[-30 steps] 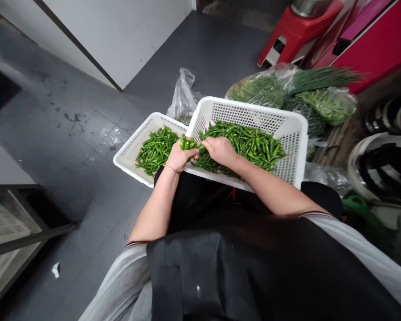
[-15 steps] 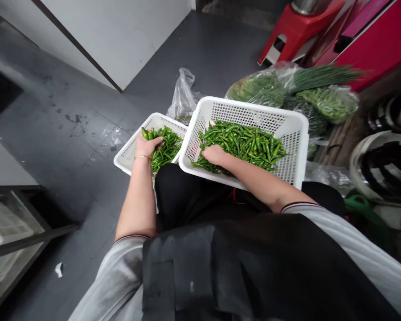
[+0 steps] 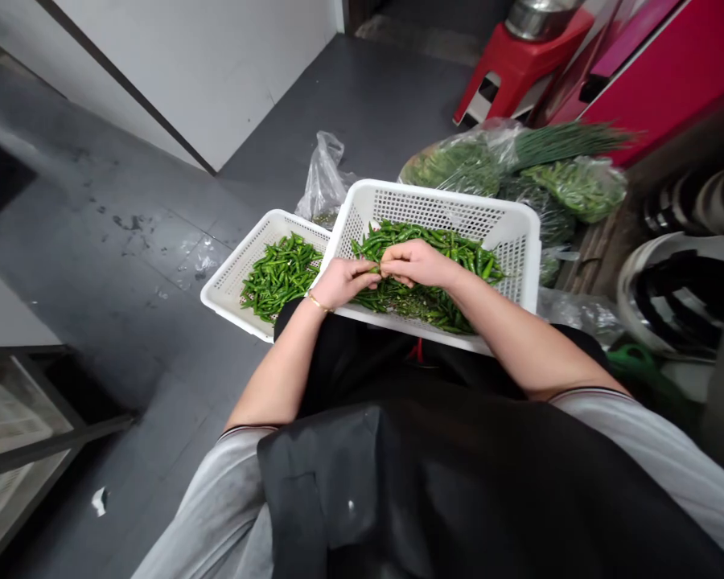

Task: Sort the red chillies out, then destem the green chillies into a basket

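Observation:
Over the near left part of the larger white perforated basket (image 3: pixel 446 193), my two hands meet fingertip to fingertip. My left hand (image 3: pixel 341 283), with a thin bracelet at its wrist, pinches a green chili (image 3: pixel 374 271) that is mostly covered by the fingers. At the chili's other end, my right hand (image 3: pixel 419 264) has its thumb and fingers closed; the exact grip is hard to see. Below lie many loose green chilies (image 3: pixel 458 241), with small stem bits (image 3: pixel 411 305) among them. A smaller white basket (image 3: pixel 232 316) on the left holds another heap of chilies (image 3: pixel 281 277).
Beyond the baskets sits a clear plastic bag (image 3: pixel 324 173). Bagged greens (image 3: pixel 573 185) and long green stalks (image 3: pixel 570 145) lie at the right, near a red stool (image 3: pixel 510 68). A white tub (image 3: pixel 631 281) stands further right; a white cabinet (image 3: pixel 217 72) rises ahead.
My left hand has moved right from the smaller basket's chilies to the larger basket. My right hand has lifted off the heap, and both hands now meet around a chili.

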`<state>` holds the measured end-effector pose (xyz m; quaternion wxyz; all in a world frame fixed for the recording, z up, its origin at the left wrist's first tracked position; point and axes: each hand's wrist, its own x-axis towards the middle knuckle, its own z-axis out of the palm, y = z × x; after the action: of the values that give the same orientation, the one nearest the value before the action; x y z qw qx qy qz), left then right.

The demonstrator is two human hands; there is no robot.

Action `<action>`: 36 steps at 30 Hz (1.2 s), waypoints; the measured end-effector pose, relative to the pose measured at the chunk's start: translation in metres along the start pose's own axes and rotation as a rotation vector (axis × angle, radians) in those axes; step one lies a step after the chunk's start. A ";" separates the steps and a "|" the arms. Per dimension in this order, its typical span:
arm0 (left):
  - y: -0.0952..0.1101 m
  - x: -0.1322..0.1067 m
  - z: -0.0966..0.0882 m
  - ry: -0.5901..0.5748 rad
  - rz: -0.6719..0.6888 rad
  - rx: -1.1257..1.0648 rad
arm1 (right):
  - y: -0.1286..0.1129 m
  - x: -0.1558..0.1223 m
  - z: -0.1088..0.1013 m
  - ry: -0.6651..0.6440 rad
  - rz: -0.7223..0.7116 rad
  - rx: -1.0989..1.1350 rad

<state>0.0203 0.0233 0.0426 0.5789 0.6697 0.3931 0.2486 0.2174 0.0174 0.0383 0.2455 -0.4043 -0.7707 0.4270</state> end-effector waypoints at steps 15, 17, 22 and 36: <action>-0.033 -0.011 -0.029 0.362 -0.216 -0.264 | 0.040 0.044 0.085 -0.487 0.260 -0.850; -0.041 -0.008 -0.026 0.366 -0.208 -0.087 | 0.035 0.043 0.071 -0.401 0.242 -0.785; -0.049 0.006 -0.005 0.415 -0.102 -0.069 | 0.012 0.030 0.037 -0.110 0.215 -0.608; -0.025 -0.002 -0.019 0.261 -0.282 -0.924 | 0.013 0.011 0.021 -0.300 0.168 -0.270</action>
<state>-0.0018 0.0333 0.0230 0.7890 0.2470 0.3977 0.3980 0.2015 0.0207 0.0165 0.0350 -0.4284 -0.8123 0.3943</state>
